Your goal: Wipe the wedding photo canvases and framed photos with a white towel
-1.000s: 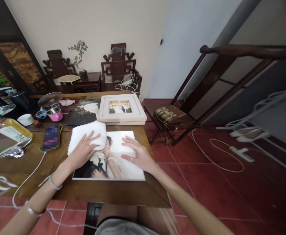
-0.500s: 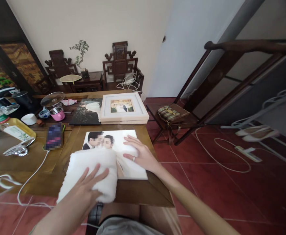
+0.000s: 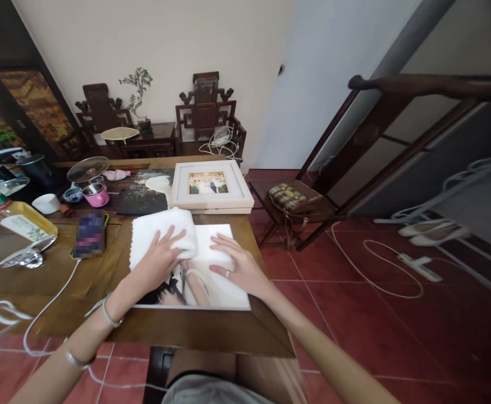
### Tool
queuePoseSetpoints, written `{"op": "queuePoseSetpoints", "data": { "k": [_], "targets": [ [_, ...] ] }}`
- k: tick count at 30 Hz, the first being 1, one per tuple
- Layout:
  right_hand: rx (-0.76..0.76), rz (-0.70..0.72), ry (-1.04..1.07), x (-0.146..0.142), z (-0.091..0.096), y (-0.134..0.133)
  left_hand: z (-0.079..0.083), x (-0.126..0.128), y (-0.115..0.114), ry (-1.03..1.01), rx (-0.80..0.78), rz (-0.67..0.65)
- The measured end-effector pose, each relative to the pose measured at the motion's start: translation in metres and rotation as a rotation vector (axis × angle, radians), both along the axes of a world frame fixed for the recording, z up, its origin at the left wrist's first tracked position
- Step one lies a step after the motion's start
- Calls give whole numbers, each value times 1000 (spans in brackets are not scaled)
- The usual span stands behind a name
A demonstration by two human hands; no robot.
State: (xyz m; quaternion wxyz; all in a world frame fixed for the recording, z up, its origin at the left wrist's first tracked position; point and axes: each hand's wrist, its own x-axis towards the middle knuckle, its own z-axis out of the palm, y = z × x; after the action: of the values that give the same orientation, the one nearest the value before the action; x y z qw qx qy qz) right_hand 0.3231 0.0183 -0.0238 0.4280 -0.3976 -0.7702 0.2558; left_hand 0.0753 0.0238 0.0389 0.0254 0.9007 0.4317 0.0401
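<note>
A large photo print (image 3: 211,283) lies flat at the near right end of the wooden table (image 3: 211,331). My left hand (image 3: 161,255) presses flat, fingers spread, on a folded white cloth (image 3: 161,233) that covers the print's far left part. My right hand (image 3: 237,264) rests open on the print's right side, fingers stretched out, a ring on one finger.
Behind the print sit a white framed photo (image 3: 209,191) and a dark photo print (image 3: 146,193). To the left are a phone (image 3: 88,233) with a white cable, a pink pot (image 3: 97,196), a white cup (image 3: 45,203) and a bottle (image 3: 13,216). A chair with a bag (image 3: 289,196) stands right.
My left hand has slid the white cloth from the print's near left edge back up to its far left part. My right hand has stayed on the print.
</note>
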Motion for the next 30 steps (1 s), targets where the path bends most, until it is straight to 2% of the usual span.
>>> {"op": "queuePoseSetpoints", "data": {
  "k": [2,5,9,11,13,16,21,26,28,30],
  "targets": [
    [-1,5,11,0,0,0,3,0,-18,33,-26,-6],
    [-9,10,23,0,2,-1,6,1,-58,73,-55,-26],
    [-21,6,27,1,3,-1,0,3,-113,49,6,-105],
    [-18,7,23,1,3,-1,-2,5,-131,21,47,-152],
    [-12,10,19,1,2,-1,-1,7,-136,21,48,-182],
    [-9,11,17,1,1,-1,8,10,-123,62,-7,-161],
    [-13,12,7,1,1,0,20,18,-67,112,-86,-75],
    [-16,11,6,2,0,0,10,26,-10,135,-11,-10],
    [-17,0,9,2,-1,0,5,27,2,123,35,0],
    [-16,-12,17,2,-1,0,3,28,4,120,67,10]
  ]
}}
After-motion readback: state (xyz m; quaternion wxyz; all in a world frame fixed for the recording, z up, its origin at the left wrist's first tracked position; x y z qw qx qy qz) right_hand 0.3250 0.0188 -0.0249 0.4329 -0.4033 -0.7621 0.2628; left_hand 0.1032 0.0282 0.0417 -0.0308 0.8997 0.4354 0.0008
